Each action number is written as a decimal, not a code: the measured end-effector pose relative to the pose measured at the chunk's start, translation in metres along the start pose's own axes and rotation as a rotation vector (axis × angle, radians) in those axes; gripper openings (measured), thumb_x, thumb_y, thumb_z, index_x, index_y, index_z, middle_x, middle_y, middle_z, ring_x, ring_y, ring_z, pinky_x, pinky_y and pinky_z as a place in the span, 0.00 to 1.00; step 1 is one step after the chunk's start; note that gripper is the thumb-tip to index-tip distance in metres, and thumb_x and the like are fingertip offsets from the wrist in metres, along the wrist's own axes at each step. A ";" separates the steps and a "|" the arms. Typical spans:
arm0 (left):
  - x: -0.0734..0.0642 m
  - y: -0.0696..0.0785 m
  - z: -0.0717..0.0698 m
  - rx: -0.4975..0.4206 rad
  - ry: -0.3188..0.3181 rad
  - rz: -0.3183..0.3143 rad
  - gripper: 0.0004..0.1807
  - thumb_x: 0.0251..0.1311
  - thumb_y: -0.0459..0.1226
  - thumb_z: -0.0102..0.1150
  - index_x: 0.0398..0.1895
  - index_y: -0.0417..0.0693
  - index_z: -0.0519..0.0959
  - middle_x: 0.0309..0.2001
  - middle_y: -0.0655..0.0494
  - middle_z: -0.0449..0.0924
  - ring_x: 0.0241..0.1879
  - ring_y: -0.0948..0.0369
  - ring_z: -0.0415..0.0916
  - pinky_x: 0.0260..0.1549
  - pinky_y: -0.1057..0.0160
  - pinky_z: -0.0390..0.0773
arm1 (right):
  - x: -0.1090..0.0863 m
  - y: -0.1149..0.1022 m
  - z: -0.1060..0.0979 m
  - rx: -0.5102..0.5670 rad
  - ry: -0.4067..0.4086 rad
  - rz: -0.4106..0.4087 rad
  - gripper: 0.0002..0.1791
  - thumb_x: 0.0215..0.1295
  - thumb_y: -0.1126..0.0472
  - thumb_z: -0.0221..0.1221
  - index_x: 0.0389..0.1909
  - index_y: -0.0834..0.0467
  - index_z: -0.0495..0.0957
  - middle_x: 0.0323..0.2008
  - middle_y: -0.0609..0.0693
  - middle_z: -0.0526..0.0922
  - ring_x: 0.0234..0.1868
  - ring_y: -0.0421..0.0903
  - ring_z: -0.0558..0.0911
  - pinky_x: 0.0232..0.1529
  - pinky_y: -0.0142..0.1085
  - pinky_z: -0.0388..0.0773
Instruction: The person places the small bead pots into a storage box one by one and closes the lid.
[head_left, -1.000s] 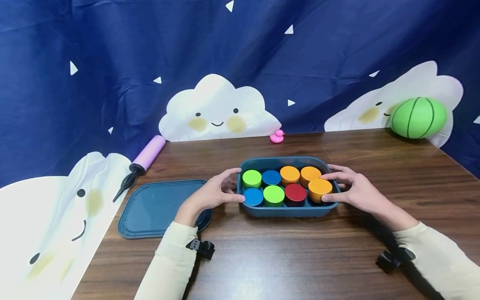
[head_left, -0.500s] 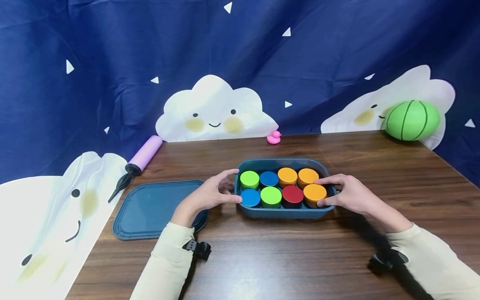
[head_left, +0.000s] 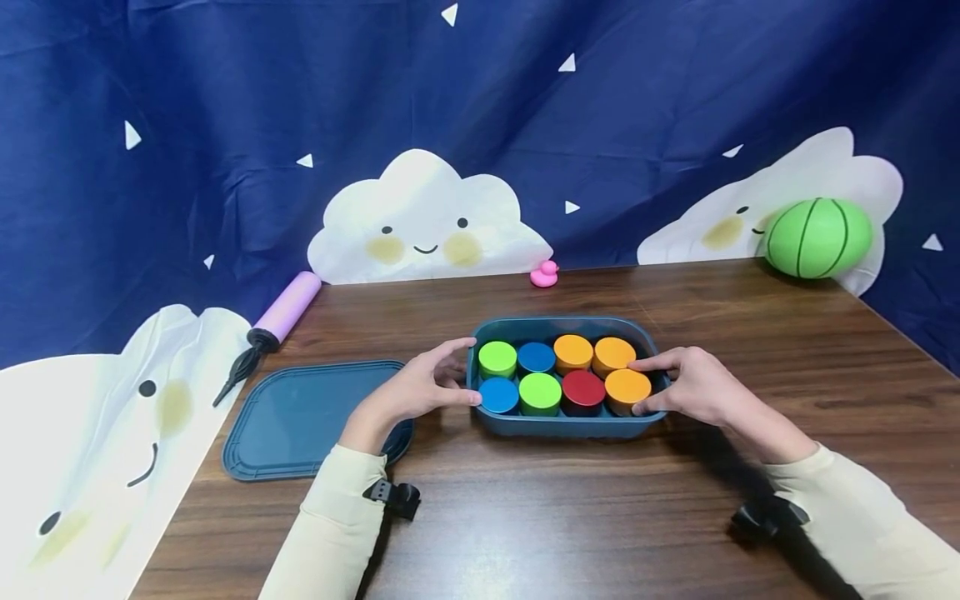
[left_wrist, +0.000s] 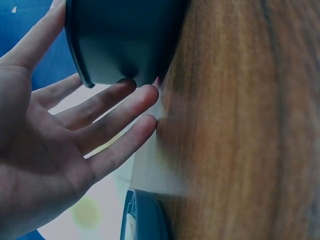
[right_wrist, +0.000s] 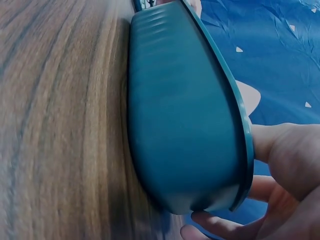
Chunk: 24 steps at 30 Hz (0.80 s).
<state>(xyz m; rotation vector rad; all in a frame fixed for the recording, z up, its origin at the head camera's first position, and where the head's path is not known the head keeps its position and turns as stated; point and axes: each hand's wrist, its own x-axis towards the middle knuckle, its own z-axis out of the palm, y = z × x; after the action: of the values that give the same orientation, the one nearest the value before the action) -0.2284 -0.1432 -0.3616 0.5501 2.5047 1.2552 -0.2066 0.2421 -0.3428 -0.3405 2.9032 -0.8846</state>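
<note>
Round coloured blocks stand in two rows inside a dark blue oblong box [head_left: 566, 427]. My left hand [head_left: 401, 396] holds the box's left end, thumb and forefinger at the rim, beside a blue block [head_left: 498, 395]. In the left wrist view, the other fingers [left_wrist: 142, 102] spread loosely below the end wall. At the box's right end, my right hand [head_left: 693, 387] reaches over the rim and pinches the front-right orange block [head_left: 627, 387] between thumb and forefinger. Its remaining fingers [right_wrist: 220, 225] stay outside the end wall. Green, blue, orange and red blocks [head_left: 582, 387] fill the other spots.
A flat blue lid [head_left: 315, 417] lies left of the box, near my left forearm. Behind it are a purple hand pump [head_left: 288, 308] and, at the back edge, a pink rubber duck [head_left: 544, 274]. A green ball [head_left: 817, 237] sits at the back right corner.
The front-right orange block has gone down and left into line with the red one, my right hand moving with it. The left hand stays at the box's end. The head view has shifted slightly.
</note>
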 end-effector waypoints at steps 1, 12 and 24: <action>0.000 0.000 0.000 -0.001 -0.003 0.001 0.46 0.59 0.48 0.72 0.78 0.59 0.59 0.65 0.46 0.76 0.49 0.56 0.79 0.57 0.49 0.78 | 0.000 -0.001 0.000 0.000 -0.001 0.010 0.37 0.41 0.53 0.81 0.56 0.61 0.84 0.28 0.49 0.72 0.34 0.49 0.69 0.28 0.35 0.59; -0.003 0.001 -0.002 0.001 -0.012 0.006 0.46 0.59 0.48 0.72 0.78 0.59 0.59 0.65 0.47 0.76 0.52 0.55 0.79 0.58 0.48 0.77 | -0.001 -0.008 -0.003 -0.001 -0.051 0.081 0.38 0.42 0.50 0.81 0.55 0.62 0.83 0.57 0.73 0.78 0.46 0.60 0.72 0.41 0.42 0.69; -0.005 0.005 -0.002 0.074 -0.029 0.045 0.47 0.61 0.51 0.69 0.80 0.56 0.56 0.65 0.47 0.76 0.60 0.53 0.77 0.60 0.49 0.78 | 0.000 -0.005 -0.005 -0.073 -0.033 -0.002 0.39 0.48 0.40 0.76 0.56 0.61 0.81 0.58 0.70 0.78 0.48 0.60 0.75 0.49 0.54 0.75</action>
<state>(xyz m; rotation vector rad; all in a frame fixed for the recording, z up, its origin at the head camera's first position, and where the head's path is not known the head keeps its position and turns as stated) -0.2239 -0.1438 -0.3556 0.6415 2.5357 1.1658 -0.2064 0.2411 -0.3358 -0.3607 2.9105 -0.7676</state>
